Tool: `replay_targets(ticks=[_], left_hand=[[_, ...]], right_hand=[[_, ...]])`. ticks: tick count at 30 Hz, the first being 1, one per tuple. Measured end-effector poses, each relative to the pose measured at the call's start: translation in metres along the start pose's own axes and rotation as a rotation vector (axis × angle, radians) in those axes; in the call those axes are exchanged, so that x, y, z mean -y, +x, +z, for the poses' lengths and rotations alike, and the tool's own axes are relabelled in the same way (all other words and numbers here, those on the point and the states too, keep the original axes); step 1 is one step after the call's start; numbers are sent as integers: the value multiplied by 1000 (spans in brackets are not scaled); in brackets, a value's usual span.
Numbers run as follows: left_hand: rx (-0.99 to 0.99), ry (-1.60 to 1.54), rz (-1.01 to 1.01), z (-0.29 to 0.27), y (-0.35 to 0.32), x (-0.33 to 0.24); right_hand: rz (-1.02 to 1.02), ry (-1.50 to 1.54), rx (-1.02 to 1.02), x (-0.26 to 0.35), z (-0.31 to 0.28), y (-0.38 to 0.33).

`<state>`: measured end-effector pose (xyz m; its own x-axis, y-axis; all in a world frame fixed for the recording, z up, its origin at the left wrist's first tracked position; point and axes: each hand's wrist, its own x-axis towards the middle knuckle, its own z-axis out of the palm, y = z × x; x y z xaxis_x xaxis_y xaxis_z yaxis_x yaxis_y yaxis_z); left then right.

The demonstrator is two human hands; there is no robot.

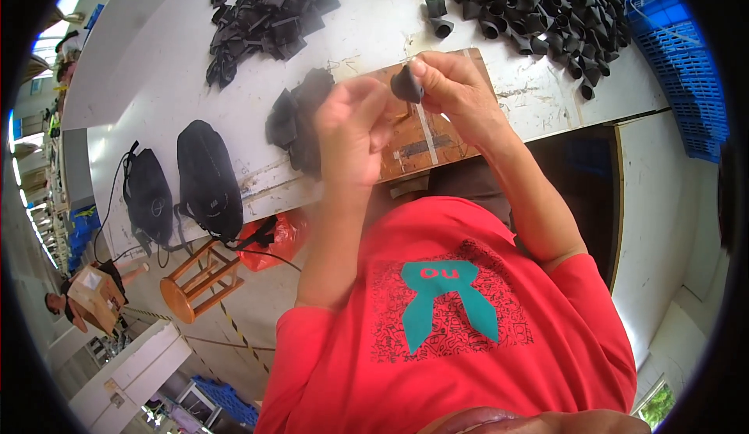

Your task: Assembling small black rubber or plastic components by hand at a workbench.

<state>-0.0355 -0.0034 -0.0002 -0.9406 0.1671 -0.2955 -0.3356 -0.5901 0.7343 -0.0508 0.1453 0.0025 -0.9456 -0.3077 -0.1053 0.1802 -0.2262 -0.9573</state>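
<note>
My right hand (464, 95) pinches a small black cone-shaped piece (406, 85) of thin sheet material between thumb and fingers, above a wooden board (468, 67). Just left of that piece is my left hand (351, 126), its fingers curled but smeared by motion, so whether it grips anything is unclear. Beside and partly behind the left hand lies a small stack of black pieces (292, 122), blurred at its right side. Farther off, a pile of flat black pieces (269, 17) lies on the white table (367, 24), with a heap of rolled, open-ended black pieces (523, 1) at the right.
Two black drawstring-like bags (209, 177) lie on the table at the left. Below the table edge are a red plastic bag (285, 243) and a wooden stool (195, 282). Blue crates (683, 67) stand at the right. A person carries a cardboard box (94, 297) at the far left.
</note>
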Motion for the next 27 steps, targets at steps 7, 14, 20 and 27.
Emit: replay_targets(ticks=[7,14,20,27], left_hand=[[70,650,853,24,3,-22],[44,29,633,27,-3,-21],[67,-49,524,19,-7,-20],[9,142,590,12,-6,-11]], right_hand=[[-509,-414,-391,11,13,-15],[-807,-820,-405,18,23,-17],[-828,-911,-458,30,27,-16],[-949,-1004,-371,15,12,-8]])
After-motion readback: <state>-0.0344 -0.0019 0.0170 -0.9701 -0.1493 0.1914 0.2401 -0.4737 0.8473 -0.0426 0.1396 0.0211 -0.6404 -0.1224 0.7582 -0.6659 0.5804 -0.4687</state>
